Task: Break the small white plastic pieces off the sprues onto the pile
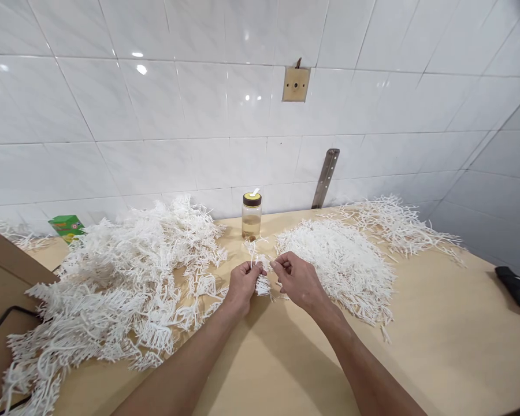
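My left hand [244,283] is closed around a small white piece with many short thin branches [262,285], its fringe hanging below the fingers. Just to the right, my right hand [295,276] is pinched at the upper edge of that piece; whatever lies between its fingertips is too small to make out. A large tangled heap of white branched strands [125,277] spreads to the left of my hands. On the right lies a flatter pile of short loose white strands [342,263]. More long white strands [398,222] lie behind that pile.
A clear jar [251,219] with a dark-rimmed yellow lid and pale liquid stands behind my hands. A metal strip [326,178] leans on the tiled wall. A green box [67,227] and brown cardboard [8,306] are at left. A black object [517,289] sits at the right edge.
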### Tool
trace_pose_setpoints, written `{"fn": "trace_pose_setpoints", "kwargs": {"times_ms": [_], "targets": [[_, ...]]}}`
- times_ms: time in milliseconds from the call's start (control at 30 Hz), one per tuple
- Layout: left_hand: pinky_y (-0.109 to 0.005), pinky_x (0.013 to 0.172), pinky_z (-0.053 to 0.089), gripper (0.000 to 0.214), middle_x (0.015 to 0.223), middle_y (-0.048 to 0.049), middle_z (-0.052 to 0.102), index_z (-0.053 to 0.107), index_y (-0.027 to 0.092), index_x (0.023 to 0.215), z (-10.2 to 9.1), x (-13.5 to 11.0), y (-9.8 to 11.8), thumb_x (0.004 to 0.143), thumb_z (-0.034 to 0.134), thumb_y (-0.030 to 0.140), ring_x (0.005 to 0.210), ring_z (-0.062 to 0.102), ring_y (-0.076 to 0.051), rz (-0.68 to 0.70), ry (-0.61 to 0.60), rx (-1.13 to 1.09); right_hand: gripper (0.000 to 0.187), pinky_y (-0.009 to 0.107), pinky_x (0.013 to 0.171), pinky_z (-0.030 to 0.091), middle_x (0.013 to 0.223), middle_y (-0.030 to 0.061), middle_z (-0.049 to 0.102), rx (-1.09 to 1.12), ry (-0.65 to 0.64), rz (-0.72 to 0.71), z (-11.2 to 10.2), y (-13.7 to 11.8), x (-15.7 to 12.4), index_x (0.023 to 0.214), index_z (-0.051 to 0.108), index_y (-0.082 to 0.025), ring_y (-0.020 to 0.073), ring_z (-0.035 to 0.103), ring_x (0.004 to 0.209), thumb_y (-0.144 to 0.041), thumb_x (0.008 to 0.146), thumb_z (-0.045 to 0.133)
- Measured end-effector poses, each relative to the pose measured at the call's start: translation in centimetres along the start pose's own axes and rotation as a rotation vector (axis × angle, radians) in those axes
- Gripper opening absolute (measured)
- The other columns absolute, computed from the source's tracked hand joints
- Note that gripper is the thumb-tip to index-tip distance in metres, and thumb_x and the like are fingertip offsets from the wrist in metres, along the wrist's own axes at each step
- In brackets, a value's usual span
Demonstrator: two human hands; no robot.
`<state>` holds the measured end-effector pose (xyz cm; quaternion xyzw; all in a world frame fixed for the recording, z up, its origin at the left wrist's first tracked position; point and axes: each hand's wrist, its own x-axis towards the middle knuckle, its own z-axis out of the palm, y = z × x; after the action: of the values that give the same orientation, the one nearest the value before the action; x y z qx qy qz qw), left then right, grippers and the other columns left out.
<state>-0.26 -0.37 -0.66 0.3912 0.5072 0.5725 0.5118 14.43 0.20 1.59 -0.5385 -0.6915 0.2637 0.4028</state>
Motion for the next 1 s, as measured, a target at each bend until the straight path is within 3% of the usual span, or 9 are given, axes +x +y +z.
{"fn": "trace_pose_setpoints", "kwargs": {"times_ms": [167, 367, 533, 667, 833, 1000], "targets": [[-0.023, 0.055, 0.037, 0.029, 0.062, -0.0015, 0.061, 0.067, 0.014, 0.067, 0.0, 0.3, -0.4, 0.067, 0.075, 0.042, 0.055, 0.051, -0.012, -0.024, -0.055, -0.085, 0.018, 0.029, 0.061, 0.046, 0.076, 0.0017, 0.07, -0.114, -0.054, -0.048, 0.2, -0.2, -0.1, 0.08, 0.067, -0.022, 0.018, 0.064, 0.068, -0.034, 0.086, 0.055], [-0.024, 0.057, 0.039, 0.024, 0.066, -0.0024, 0.065, 0.069, 0.015, 0.068, 0.2, 0.1, -0.4, 0.068, 0.072, 0.039, 0.058, 0.054, -0.013, 0.013, -0.064, -0.038, 0.017, 0.03, 0.066, 0.04, 0.079, 0.0038, 0.069, -0.306, 0.027, -0.182, 0.6, -0.3, -0.2, 0.075, 0.063, -0.02, 0.0179, 0.061, 0.072, -0.022, 0.086, 0.05], [-0.023, 0.051, 0.034, 0.019, 0.057, 0.0007, 0.058, 0.067, 0.015, 0.067, 0.3, -0.1, -0.1, 0.069, 0.069, 0.034, 0.051, 0.048, -0.011, -0.009, -0.04, -0.003, 0.015, 0.029, 0.061, 0.038, 0.07, 0.0019, 0.065, -0.316, 0.046, -0.107, 0.7, -0.6, -0.2, 0.072, 0.058, -0.02, 0.0166, 0.057, 0.062, -0.02, 0.085, 0.05], [-0.022, 0.049, 0.032, 0.016, 0.054, 0.0025, 0.053, 0.064, 0.016, 0.063, 0.3, -0.3, 0.2, 0.068, 0.068, 0.03, 0.049, 0.044, -0.01, -0.014, -0.027, -0.007, 0.017, 0.029, 0.061, 0.041, 0.072, 0.0018, 0.068, -0.209, -0.008, -0.046, 0.4, -1.0, -0.2, 0.076, 0.064, -0.021, 0.0176, 0.061, 0.064, -0.027, 0.086, 0.051], [-0.022, 0.05, 0.033, 0.022, 0.056, 0.0017, 0.056, 0.063, 0.016, 0.065, 0.4, -0.2, -0.1, 0.068, 0.071, 0.036, 0.051, 0.046, -0.01, 0.0, -0.043, -0.023, 0.018, 0.029, 0.06, 0.043, 0.07, 0.0015, 0.07, -0.166, -0.048, -0.022, 0.5, -0.8, -0.2, 0.076, 0.067, -0.023, 0.0181, 0.063, 0.062, -0.034, 0.085, 0.056], [-0.023, 0.05, 0.034, 0.03, 0.058, 0.0001, 0.058, 0.066, 0.015, 0.069, 0.4, 0.0, -0.6, 0.069, 0.072, 0.044, 0.05, 0.047, -0.011, 0.017, -0.08, -0.011, 0.014, 0.029, 0.061, 0.041, 0.071, 0.0022, 0.069, -0.281, 0.034, -0.059, 1.0, -0.1, 0.0, 0.073, 0.062, -0.021, 0.0178, 0.062, 0.064, -0.024, 0.083, 0.053]]}}
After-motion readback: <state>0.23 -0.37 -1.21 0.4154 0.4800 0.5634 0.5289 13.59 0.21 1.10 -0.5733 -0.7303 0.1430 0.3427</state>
